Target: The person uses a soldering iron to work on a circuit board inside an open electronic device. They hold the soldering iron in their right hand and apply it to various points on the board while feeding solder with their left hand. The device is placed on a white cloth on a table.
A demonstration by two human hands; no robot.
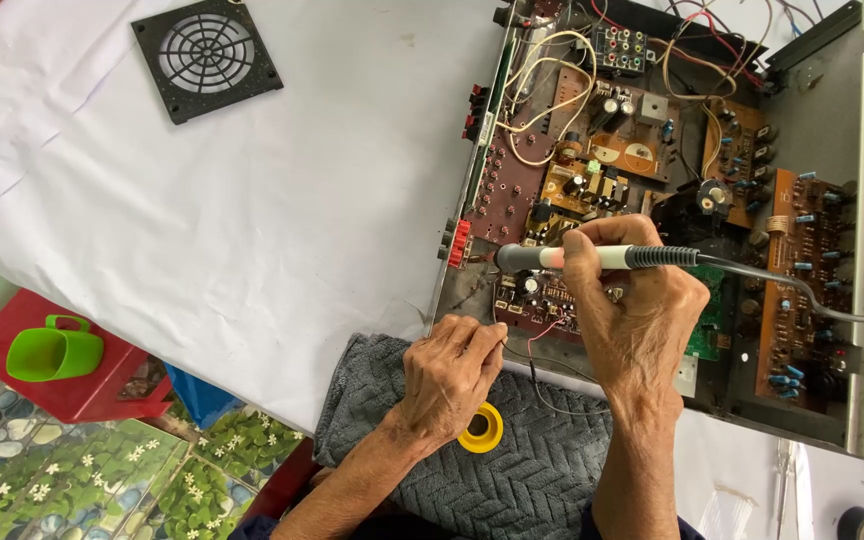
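My right hand (632,320) grips a soldering iron (592,258) with a grey, white and black handle, lying sideways with its tip pointing left toward the red terminals (458,243) at the edge of an opened amplifier chassis (812,110). The iron's grey cord (812,300) trails off to the right. My left hand (449,375) pinches a thin wire (537,340) that runs up to the circuit boards (592,180). Both hands are over the chassis's near left corner.
A grey towel (522,470) lies under my forearms with a yellow solder spool (481,428) on it. A black fan grille (206,57) sits at the far left of the white cloth (252,230). A green cup (52,350) rests on a red stool (12,375) below.
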